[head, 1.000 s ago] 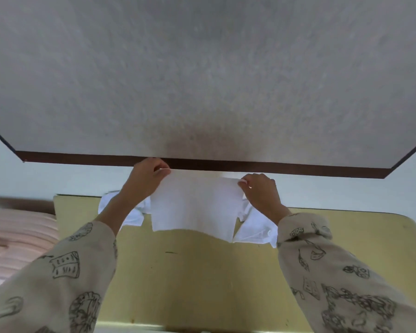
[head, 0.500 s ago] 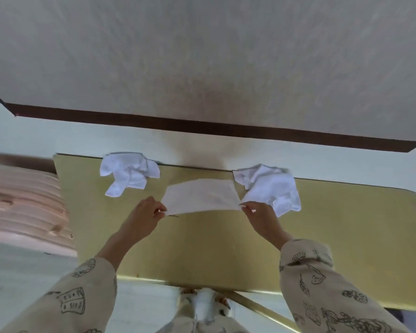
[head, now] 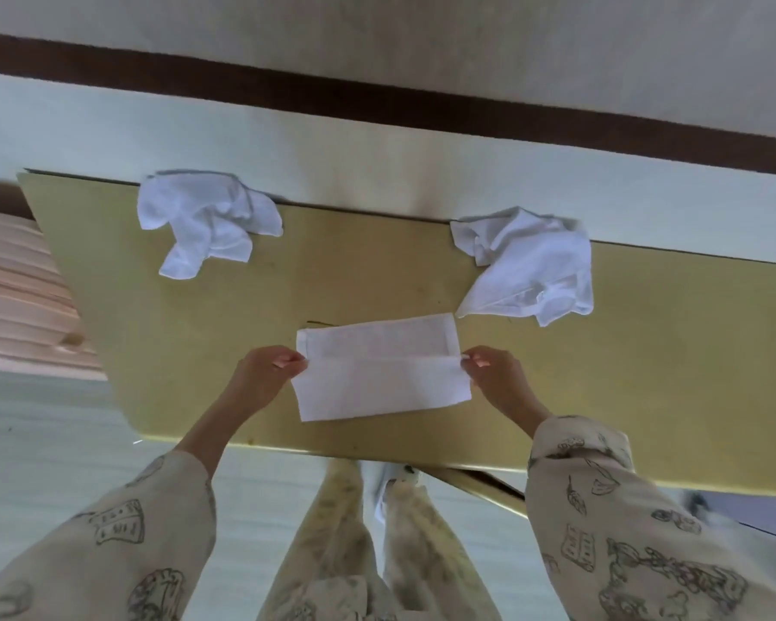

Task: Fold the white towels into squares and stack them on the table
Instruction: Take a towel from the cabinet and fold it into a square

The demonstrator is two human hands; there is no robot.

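Both hands, left hand (head: 261, 380) and right hand (head: 498, 378), pinch a half-folded flat white cloth towel (head: 379, 374) on the yellow worktop (head: 377, 271); two crumpled white towels, left (head: 207, 221) and right (head: 529, 266), remain unfolded; nothing is stacked.

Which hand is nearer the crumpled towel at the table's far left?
Left. The left hand lies below and right of that crumpled towel; the right hand sits farther right, beyond the flat towel.

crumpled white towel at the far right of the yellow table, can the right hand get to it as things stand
Probably yes: the crumpled white towel lies just beyond the right hand with nothing between, but that hand pinches the flat folded towel and must let go first.
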